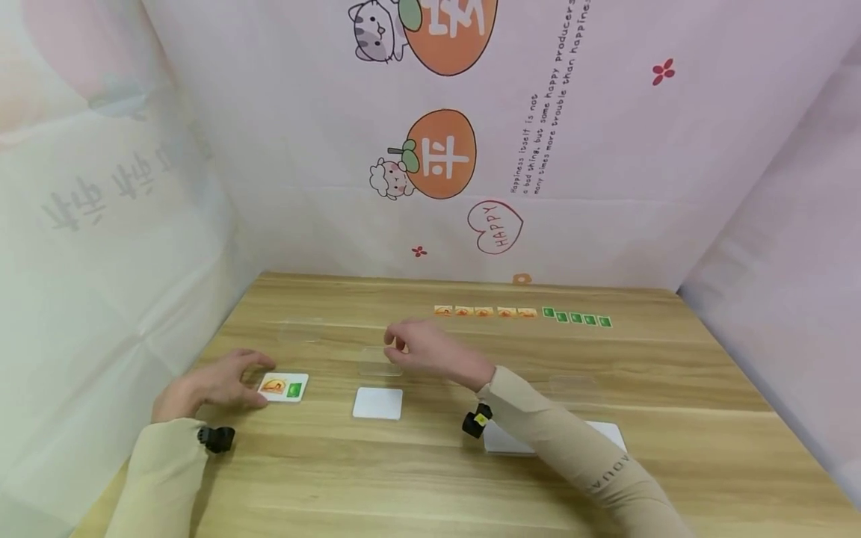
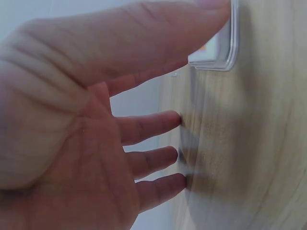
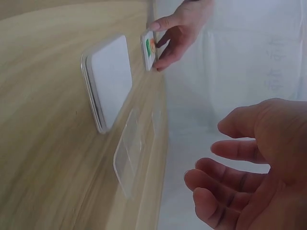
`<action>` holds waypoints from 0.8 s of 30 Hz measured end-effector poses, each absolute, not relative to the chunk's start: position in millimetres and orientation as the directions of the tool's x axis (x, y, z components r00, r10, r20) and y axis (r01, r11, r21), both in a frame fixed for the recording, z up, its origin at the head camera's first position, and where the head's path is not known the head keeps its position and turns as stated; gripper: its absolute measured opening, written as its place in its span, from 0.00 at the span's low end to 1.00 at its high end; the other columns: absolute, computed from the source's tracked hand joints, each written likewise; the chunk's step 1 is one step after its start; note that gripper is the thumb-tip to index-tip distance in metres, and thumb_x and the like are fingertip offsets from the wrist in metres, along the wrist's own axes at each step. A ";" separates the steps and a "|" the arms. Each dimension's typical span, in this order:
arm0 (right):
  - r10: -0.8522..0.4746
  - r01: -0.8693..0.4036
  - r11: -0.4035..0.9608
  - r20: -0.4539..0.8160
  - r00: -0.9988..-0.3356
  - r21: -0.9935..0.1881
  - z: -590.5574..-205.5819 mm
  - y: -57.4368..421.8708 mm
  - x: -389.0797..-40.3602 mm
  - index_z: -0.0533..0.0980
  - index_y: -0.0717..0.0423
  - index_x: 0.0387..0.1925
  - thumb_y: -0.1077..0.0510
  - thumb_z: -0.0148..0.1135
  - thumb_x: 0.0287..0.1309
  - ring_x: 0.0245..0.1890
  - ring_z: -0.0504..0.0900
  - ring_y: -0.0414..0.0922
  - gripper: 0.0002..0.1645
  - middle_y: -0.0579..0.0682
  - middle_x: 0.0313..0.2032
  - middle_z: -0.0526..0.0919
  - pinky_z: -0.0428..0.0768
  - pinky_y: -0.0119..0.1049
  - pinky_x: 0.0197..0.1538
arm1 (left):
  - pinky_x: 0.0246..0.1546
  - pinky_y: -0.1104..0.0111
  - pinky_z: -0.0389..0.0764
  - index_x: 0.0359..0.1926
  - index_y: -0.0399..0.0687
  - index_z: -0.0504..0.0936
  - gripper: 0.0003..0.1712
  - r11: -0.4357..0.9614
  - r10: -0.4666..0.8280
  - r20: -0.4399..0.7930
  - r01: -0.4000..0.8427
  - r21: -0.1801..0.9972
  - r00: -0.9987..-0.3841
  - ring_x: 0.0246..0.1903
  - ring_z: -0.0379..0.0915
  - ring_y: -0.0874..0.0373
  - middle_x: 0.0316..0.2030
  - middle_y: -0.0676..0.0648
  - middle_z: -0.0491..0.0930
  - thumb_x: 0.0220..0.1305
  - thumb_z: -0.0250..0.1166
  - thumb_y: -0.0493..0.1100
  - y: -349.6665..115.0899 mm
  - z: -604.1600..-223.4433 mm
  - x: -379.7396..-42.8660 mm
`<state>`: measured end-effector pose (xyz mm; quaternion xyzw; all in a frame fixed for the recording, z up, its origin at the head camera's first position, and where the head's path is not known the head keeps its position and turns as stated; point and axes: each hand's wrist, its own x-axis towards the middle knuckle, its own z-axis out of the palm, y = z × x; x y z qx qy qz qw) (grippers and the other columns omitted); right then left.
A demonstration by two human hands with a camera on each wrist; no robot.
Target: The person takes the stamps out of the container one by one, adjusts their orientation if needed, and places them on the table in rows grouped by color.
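Observation:
At the left of the table, my left hand (image 1: 218, 385) spans a white card (image 1: 281, 388) that bears an orange picture and a green one. Its thumb and index finger grip opposite edges, and the other fingers stretch out in the left wrist view. Clear plastic edging shows under this card. My right hand (image 1: 433, 353) hovers over the middle of the table, fingers loosely bent and nothing between them. Below it lie a clear plastic sheet (image 3: 128, 155) and, nearer me, a blank white card (image 1: 378, 403) on a clear layer.
Toward the back lies a row of small orange stickers (image 1: 483, 311), followed by several green stickers (image 1: 575, 318). White cards (image 1: 507, 441) lie partly under my right forearm. Faint clear sheets rest at the back left and right of centre. Printed cloth (image 1: 323, 149) hangs around the table.

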<state>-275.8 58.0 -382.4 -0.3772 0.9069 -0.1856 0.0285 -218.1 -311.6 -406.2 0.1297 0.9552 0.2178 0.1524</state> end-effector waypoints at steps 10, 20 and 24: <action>-0.719 -0.696 0.625 0.087 -0.689 -0.353 -384.1 34.1 -267.1 0.78 0.50 0.48 0.49 0.56 0.68 0.31 0.76 0.36 0.13 0.43 0.37 0.82 0.75 0.26 0.33 | 0.52 0.33 0.67 0.66 0.43 0.69 0.44 0.862 0.315 -0.248 0.167 0.478 -0.916 0.63 0.55 0.21 0.68 0.23 0.52 0.51 0.76 0.52 -313.7 -410.0 -217.9; -0.743 -0.716 0.587 0.098 -0.662 -0.378 -385.4 18.6 -262.1 0.78 0.52 0.49 0.50 0.56 0.69 0.32 0.77 0.35 0.15 0.43 0.37 0.83 0.75 0.26 0.35 | 0.51 0.33 0.68 0.65 0.44 0.70 0.42 0.866 0.307 -0.252 0.160 0.474 -0.918 0.62 0.55 0.21 0.68 0.24 0.52 0.50 0.76 0.51 -313.0 -409.1 -217.5; -0.744 -0.719 0.580 0.109 -0.659 -0.383 -389.0 13.7 -261.7 0.78 0.51 0.48 0.50 0.57 0.68 0.33 0.77 0.35 0.13 0.42 0.37 0.83 0.75 0.26 0.36 | 0.51 0.32 0.67 0.65 0.44 0.70 0.42 0.864 0.311 -0.253 0.161 0.477 -0.916 0.62 0.55 0.21 0.68 0.23 0.52 0.51 0.76 0.51 -312.8 -408.8 -217.3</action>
